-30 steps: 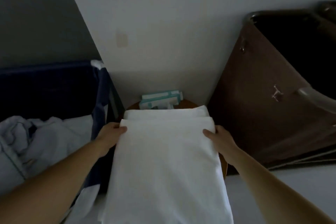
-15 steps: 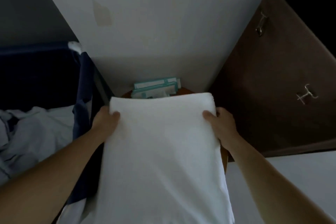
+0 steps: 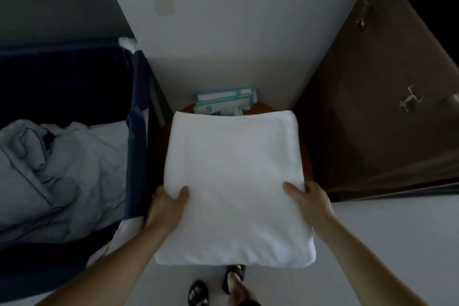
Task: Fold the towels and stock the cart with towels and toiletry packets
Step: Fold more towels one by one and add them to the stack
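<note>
Left hand (image 3: 169, 208) and right hand (image 3: 310, 204) are clamping fingers on a folded towel (image 3: 233, 181); stocking it and the packets (image 3: 223, 104) is apparently remaining.

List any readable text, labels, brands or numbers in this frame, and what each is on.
No text here can be read.
teal toiletry packets: white panels and dark marks that look like print, too blurred and small to read.
folded white towel: no tag or lettering visible.
brown bin: metal clips only, no label visible.
blue hamper: no markings visible.
</note>
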Demonstrator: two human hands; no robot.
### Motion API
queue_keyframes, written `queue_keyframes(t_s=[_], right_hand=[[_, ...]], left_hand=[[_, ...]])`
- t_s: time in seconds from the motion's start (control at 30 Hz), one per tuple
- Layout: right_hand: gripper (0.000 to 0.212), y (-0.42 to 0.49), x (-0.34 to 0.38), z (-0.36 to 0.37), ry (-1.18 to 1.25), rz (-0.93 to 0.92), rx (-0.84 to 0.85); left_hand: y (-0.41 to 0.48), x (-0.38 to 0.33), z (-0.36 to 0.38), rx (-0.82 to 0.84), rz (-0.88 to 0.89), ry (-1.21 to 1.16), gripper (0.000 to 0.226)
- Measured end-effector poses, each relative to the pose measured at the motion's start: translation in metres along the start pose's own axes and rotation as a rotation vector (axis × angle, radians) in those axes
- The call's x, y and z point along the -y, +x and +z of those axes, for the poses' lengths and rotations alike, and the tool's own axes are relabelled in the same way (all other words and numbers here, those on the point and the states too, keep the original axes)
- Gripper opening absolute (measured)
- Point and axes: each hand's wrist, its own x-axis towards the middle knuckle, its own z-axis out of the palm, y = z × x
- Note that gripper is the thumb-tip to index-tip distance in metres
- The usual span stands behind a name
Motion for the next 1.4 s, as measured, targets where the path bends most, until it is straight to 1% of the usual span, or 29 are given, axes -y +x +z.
queue_keyframes(t_s=[0.1, 0.17, 0.27, 0.37, 0.43, 0.47, 0.57, 0.63, 0.7, 0.77, 0.83, 0.9, 0.93, 1.0, 1.07, 1.13, 1.23, 1.3, 1.4], right_hand=[[0.04, -0.03, -0.022, 0.003, -0.038, 0.024, 0.017], [0.044, -0.046, -0.03, 0.006, -0.129, -0.001, -0.035], [0.049, -0.062, -0.029, 0.01, -0.222, -0.046, -0.141], [0.049, -0.068, -0.023, 0.005, -0.155, -0.148, -0.292], [0.043, -0.066, -0.028, 0.001, -0.107, -0.176, -0.356], [0.043, -0.065, -0.033, 0.001, -0.128, -0.154, -0.339], [0.048, -0.06, -0.057, 0.012, -0.198, -0.016, -0.204], [0.052, -0.057, -0.067, 0.019, -0.176, 0.009, -0.208], [0.06, -0.054, -0.067, 0.02, -0.188, -0.032, -0.224], [0.066, -0.053, -0.059, 0.017, -0.218, -0.045, -0.173], [0.068, -0.052, -0.048, 0.014, -0.219, -0.013, -0.1], [0.071, -0.049, -0.038, 0.008, -0.162, 0.028, -0.045], [0.073, -0.048, -0.035, 0.005, -0.106, 0.054, -0.016], [0.075, -0.044, -0.032, 0.001, 0.013, 0.097, 0.059], [0.074, -0.04, -0.029, 0.0, 0.067, 0.124, 0.126], [0.071, -0.037, -0.027, 0.0, 0.073, 0.147, 0.15], [0.061, -0.033, -0.027, 0.001, 0.065, 0.144, 0.156], [0.055, -0.032, -0.028, 0.001, 0.047, 0.124, 0.159], [0.056, -0.032, -0.027, 0.001, 0.057, 0.107, 0.173]], left_hand=[[-0.016, 0.016, -0.001, 0.063, -0.083, 0.031, 0.074], [-0.023, 0.024, -0.004, 0.093, -0.087, 0.064, 0.08], [-0.032, 0.032, -0.01, 0.07, -0.022, 0.08, 0.076], [-0.04, 0.029, -0.014, -0.002, 0.078, 0.034, 0.069], [-0.045, 0.032, -0.013, -0.023, 0.076, -0.001, 0.068], [-0.047, 0.037, -0.012, -0.017, 0.056, 0.005, 0.068], [-0.05, 0.057, -0.006, 0.021, -0.046, 0.02, 0.078], [-0.049, 0.063, -0.002, 0.037, -0.069, -0.063, 0.081], [-0.048, 0.065, 0.002, 0.065, -0.048, -0.102, 0.076], [-0.049, 0.063, 0.001, 0.089, -0.037, -0.083, 0.07], [-0.05, 0.058, -0.005, 0.097, -0.06, -0.103, 0.064], [-0.051, 0.054, -0.011, 0.089, -0.074, -0.141, 0.06], [-0.051, 0.052, -0.014, 0.085, -0.096, -0.167, 0.062], [-0.05, 0.05, -0.018, 0.124, -0.181, -0.272, 0.064], [-0.048, 0.049, -0.02, 0.21, -0.255, -0.371, 0.056], [-0.046, 0.048, -0.019, 0.267, -0.286, -0.429, 0.051], [-0.045, 0.051, -0.016, 0.267, -0.302, -0.455, 0.053], [-0.045, 0.054, -0.015, 0.272, -0.321, -0.495, 0.05], [-0.045, 0.057, -0.015, 0.198, -0.283, -0.472, 0.05]])
